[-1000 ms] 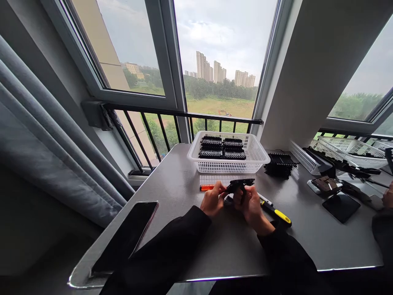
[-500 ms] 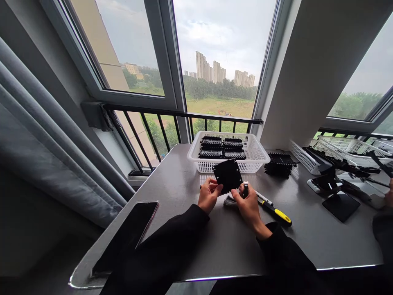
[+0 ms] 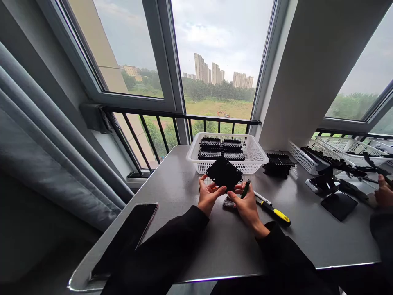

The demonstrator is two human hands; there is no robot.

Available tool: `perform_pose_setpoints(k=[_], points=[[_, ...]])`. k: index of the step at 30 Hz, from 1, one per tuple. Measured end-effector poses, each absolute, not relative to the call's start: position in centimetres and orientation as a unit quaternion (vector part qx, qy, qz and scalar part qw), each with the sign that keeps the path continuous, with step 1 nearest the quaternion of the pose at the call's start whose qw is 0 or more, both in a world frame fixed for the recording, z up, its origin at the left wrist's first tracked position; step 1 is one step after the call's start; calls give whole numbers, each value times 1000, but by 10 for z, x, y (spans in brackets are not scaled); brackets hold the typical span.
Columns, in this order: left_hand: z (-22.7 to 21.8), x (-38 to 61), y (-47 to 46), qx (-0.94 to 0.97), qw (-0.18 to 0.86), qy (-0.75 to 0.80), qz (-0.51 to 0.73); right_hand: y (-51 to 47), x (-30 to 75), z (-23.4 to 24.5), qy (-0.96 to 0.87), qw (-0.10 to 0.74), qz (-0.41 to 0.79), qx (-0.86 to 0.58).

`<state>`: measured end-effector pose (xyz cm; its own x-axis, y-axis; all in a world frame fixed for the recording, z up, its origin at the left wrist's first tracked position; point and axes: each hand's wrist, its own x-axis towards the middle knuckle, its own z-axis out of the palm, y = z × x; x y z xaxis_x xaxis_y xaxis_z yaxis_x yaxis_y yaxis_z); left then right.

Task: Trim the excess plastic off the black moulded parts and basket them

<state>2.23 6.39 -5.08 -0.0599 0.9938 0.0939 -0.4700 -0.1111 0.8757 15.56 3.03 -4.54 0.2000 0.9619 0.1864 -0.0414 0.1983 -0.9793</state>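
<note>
A flat black square plastic part is held up above the grey table, tilted on a corner. My left hand grips its lower left edge with thumb and fingers. My right hand pinches its lower right corner and also holds a thin dark green pen-like tool between its fingers. Under my hands lies a small dark grey piece on the table.
A white basket with stacked black parts stands behind my hands, and a loose stack of black parts lies to its right. A yellow-handled knife lies at right, a phone at left. Another person's hand works at far right.
The black part was low and edge-on between my hands a second ago; it has been raised and turned so its flat face shows. The orange pen is now hidden.
</note>
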Motion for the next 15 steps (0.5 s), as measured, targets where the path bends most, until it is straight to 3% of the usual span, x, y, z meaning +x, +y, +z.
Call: perform_pose_setpoints(k=[15], points=[[-49, 18, 67, 415, 556, 374, 616, 41, 162, -48, -397, 683, 422, -445]])
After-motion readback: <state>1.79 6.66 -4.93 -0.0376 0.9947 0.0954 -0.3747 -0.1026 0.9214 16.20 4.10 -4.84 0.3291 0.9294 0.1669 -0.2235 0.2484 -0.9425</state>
